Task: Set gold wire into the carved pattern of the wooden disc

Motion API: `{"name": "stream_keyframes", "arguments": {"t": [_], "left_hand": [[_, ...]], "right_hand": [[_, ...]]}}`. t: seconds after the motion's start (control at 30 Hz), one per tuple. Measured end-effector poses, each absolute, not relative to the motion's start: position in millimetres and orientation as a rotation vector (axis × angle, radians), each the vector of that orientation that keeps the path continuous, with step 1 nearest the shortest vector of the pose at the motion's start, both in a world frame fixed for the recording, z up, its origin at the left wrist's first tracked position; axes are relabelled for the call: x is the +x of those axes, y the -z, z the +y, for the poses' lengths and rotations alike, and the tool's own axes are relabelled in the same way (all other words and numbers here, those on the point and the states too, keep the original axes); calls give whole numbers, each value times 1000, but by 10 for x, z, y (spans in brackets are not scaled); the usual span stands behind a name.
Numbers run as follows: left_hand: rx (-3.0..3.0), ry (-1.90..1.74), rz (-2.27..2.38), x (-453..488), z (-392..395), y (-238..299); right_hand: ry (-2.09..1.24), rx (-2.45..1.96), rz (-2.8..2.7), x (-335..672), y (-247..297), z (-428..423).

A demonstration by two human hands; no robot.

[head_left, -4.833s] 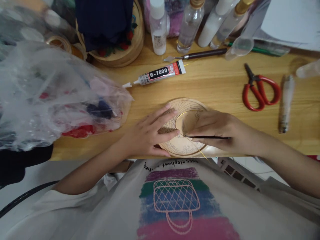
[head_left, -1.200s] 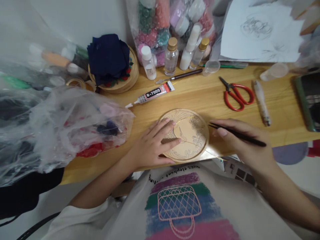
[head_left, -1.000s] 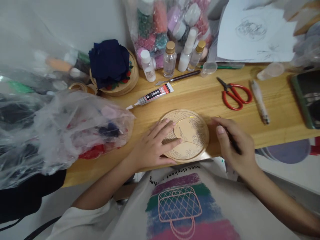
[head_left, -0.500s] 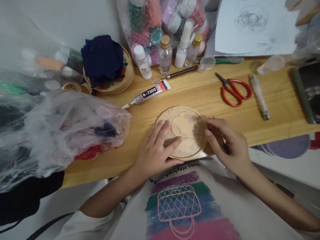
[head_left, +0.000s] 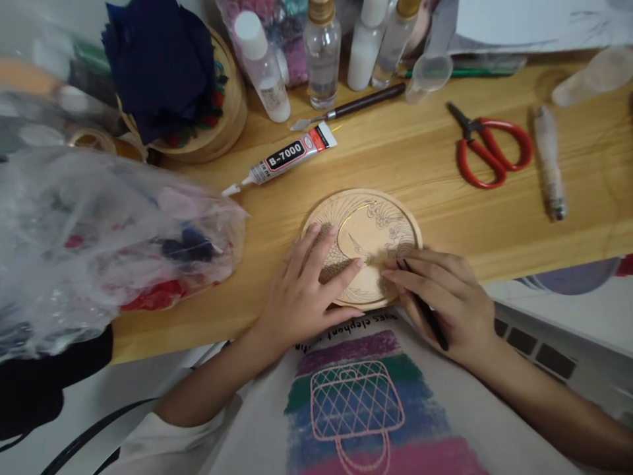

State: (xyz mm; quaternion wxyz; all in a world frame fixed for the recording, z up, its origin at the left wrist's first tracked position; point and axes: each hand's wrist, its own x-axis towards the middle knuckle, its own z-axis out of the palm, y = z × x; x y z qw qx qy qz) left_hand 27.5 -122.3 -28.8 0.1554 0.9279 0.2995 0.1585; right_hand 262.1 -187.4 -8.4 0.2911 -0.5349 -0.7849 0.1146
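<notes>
I am seeing soft, even light falling from above onto the wooden table (head_left: 445,218), bright all across. The left hand (head_left: 301,290) and right hand (head_left: 440,300) are casting only faint shadows on the carved disc (head_left: 376,218). The plastic bag (head_left: 99,231) is throwing back pale glare and smearing into blur. The bottles (head_left: 321,53) at the top edge are leaning outward. The thin black stick (head_left: 428,316) is looking slightly soft.

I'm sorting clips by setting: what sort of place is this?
Probably a home craft desk: a glue tube, red scissors and small bottles lie on the wooden table, while the left hand steadies an engraved disc and the right hand holds a thin tool.
</notes>
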Motion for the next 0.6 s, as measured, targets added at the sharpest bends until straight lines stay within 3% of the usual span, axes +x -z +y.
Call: {"name": "stream_keyframes", "arguments": {"t": [0.6], "left_hand": [[2654,-452,860,268,-1227,286]], "right_hand": [[-357,-1283,-2177,2560,134,-1909]]}}
